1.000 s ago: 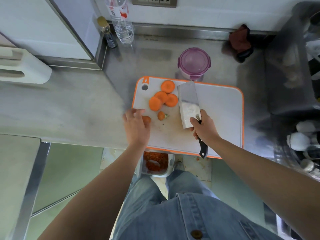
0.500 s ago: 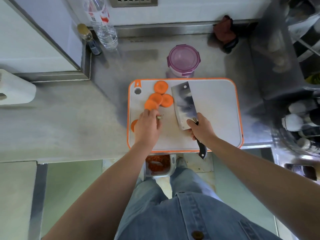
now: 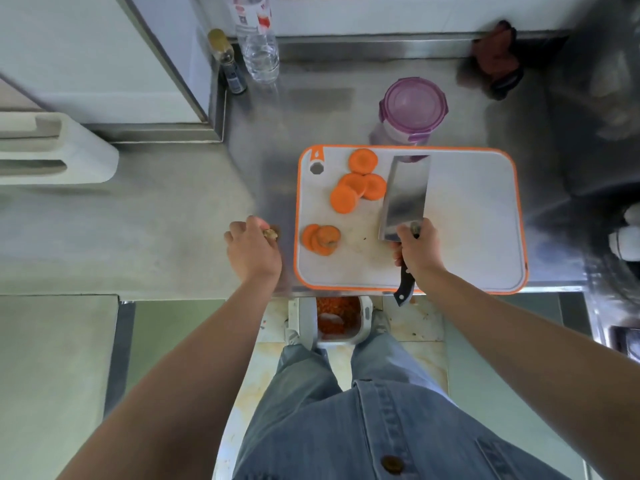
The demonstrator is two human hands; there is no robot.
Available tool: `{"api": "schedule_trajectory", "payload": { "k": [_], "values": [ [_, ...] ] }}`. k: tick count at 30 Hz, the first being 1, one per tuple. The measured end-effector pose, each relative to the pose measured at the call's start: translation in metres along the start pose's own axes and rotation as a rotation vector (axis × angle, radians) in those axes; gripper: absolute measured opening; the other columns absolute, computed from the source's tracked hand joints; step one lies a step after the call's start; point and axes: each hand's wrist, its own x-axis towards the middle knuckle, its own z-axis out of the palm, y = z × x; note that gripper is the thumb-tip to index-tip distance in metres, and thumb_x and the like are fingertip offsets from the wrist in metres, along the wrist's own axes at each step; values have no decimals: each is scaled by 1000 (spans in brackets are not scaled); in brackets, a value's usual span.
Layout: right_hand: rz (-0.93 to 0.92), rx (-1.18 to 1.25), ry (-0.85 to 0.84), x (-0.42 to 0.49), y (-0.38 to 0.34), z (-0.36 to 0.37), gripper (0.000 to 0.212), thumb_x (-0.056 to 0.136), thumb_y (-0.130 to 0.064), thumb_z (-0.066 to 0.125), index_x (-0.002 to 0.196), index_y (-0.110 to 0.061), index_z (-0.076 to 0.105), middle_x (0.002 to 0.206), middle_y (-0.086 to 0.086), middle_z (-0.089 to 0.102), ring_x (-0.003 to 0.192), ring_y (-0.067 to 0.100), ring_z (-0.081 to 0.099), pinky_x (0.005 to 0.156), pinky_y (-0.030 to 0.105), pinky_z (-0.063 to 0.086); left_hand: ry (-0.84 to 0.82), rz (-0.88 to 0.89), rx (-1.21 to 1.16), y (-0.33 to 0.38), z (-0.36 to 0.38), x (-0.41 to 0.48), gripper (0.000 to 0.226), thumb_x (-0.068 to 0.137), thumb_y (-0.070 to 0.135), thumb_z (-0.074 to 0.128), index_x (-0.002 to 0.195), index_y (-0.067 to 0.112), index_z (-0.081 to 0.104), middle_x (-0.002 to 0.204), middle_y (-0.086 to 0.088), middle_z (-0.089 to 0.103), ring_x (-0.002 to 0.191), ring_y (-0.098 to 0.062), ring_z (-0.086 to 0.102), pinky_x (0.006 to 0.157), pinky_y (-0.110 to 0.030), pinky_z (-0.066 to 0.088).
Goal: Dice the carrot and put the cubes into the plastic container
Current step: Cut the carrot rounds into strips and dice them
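Left hand [image 3: 252, 252] moved off board [image 3: 467, 220], carrot end [image 3: 270, 233] in fingers [image 3: 254, 224]

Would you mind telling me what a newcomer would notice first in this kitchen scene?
Bright orange carrot slices lie in two clusters on the left half of the orange-rimmed cutting board. The right hand grips a cleaver beside them, while the left hand holds a carrot stub off the board's left edge. A purple-lidded plastic container stands behind the board.
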Motion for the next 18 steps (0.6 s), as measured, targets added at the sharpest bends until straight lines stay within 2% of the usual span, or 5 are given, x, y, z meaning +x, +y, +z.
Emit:
{"api": "schedule_trajectory", "payload": {
  "k": [3, 6, 12, 14, 18],
  "values": [
    [-11, -8, 23, -5, 1, 0, 25, 98, -11, 42, 120, 1, 39, 70, 13, 46, 47, 17, 42, 38, 22, 39, 41, 36, -3, 10, -2, -9, 38, 84, 7, 59, 121, 11, 53, 128, -17, 45, 116, -37, 42, 94, -40, 35],
    [-37, -36, 25, -14, 4, -1, 13, 97, -11, 43, 108, -5, 41, 77, 16, 51, 47, 16, 45, 37, 21, 41, 113, 318, 2, 16, 0, -18, 42, 77, 11, 64, 118, 8, 56, 118, -20, 50, 107, -40, 47, 90, -43, 39],
    [-70, -52, 25, -30, 14, -5, 10, 97, -13, 46, 103, -6, 46, 76, 17, 59, 48, 19, 49, 42, 27, 44, -231, 649, 126, 34, 12, -28, 69, 79, 36, 72, 140, 23, 43, 133, -8, 44, 123, -30, 39, 99, -39, 40],
    [-83, -50, 21, -32, 18, -7, 13, 96, -13, 47, 106, -5, 49, 75, 16, 60, 48, 20, 50, 43, 29, 44, -272, 692, 214, 37, 17, -27, 64, 81, 32, 71, 139, 26, 45, 134, -6, 41, 125, -27, 37, 102, -38, 40],
    [-119, -96, 22, -26, 19, -15, 10, 95, -12, 47, 104, -8, 50, 76, 17, 62, 49, 19, 51, 43, 29, 45, -188, 660, 257, 40, 16, -20, 44, 80, 16, 67, 122, 18, 56, 119, -8, 47, 112, -28, 44, 92, -36, 42]
  ]
}}
